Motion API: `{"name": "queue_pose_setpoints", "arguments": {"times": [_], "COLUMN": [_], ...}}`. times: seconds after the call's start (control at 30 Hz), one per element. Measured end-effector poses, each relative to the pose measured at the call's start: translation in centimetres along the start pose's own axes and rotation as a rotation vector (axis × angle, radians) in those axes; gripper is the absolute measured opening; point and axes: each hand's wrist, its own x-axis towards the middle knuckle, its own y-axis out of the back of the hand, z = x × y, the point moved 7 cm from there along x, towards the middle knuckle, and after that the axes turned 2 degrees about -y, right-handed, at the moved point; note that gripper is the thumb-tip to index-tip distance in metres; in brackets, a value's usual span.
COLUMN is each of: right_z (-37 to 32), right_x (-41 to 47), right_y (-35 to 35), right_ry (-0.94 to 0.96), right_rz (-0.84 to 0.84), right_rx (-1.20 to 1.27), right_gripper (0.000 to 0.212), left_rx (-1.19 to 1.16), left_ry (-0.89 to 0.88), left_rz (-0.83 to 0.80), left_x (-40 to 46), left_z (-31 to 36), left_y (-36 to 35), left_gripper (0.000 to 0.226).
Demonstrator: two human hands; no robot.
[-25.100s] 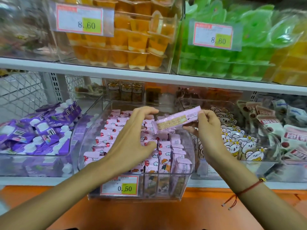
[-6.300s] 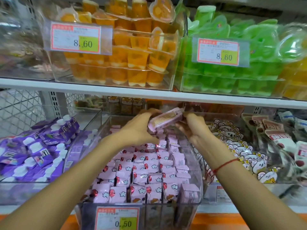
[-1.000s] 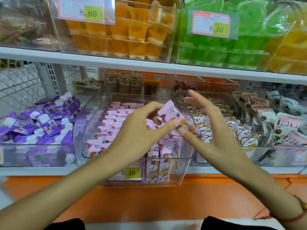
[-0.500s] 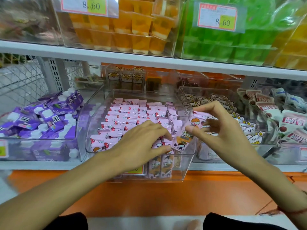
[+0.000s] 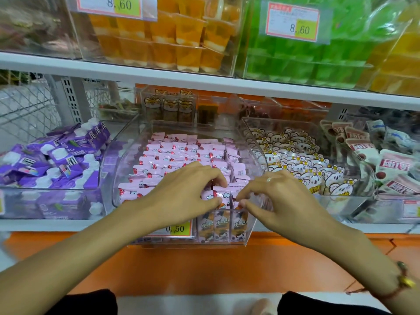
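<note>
The left hand's point(image 5: 186, 196) fingers point(image 5: 221, 181) are curled, with the thumb beneath, pinching the top of a pink packet point(image 5: 217, 196) that stands upright in the front row of the clear bin point(image 5: 122, 160), toward its right front corner. Just beside it, the right hand's point(image 5: 281, 198) thumb and forefinger close on the top edge of a second packet point(image 5: 235, 196), nearer that corner, though how firm this hold is cannot be told. The step looks like seating the last packets into the front row so they stand flush against the bin's front wall, above the price tag point(image 5: 179, 228). Behind the fingers, the bin's other rows lie flat and neat. The next move probably calls for pressing both packets down level, then letting go without tipping their neighbours. Purple pouches point(image 5: 63, 155) fill the container left of the bin, bear-face packets point(image 5: 302, 160) the one to its right.
</note>
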Motion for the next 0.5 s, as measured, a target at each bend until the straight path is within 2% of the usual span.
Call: {"name": "queue_pose_setpoints", "arguments": {"times": [0.17,0.2,0.27,0.4,0.5], "right_z": [2.4,2.8,3.0,1.9,1.5], "right_x": [0.7,1.3,2.6,4.5,5.1], "right_y": [2.8,3.0,2.4,0.0,-0.7], "right_ry": [-0.135,-0.153,-0.142,-0.01,0.013], "right_rz": [0.233,0.234,0.121,-0.122,-0.166], "right_rx": [0.099,0.09,0.032,-0.298,-0.399], "right_gripper": [0.009,0.008,0.008,0.033,0.032], "left_rx": [-0.004,0.004,0.013,0.005,-0.017], "left_ry": [-0.092,-0.112,-0.132,-0.14,-0.11], "left_rz": [-0.087,-0.111,-0.132,-0.138,-0.13], "left_x": [-0.1,-0.1,-0.2,-0.3,-0.3], "left_z": [1.3,1.5,1.8,2.0,1.6], "left_y": [-1.3,-1.6,-1.8,-1.6,-1.3], "left_gripper": [0.034,0.036,0.037,0.036,0.035]}}
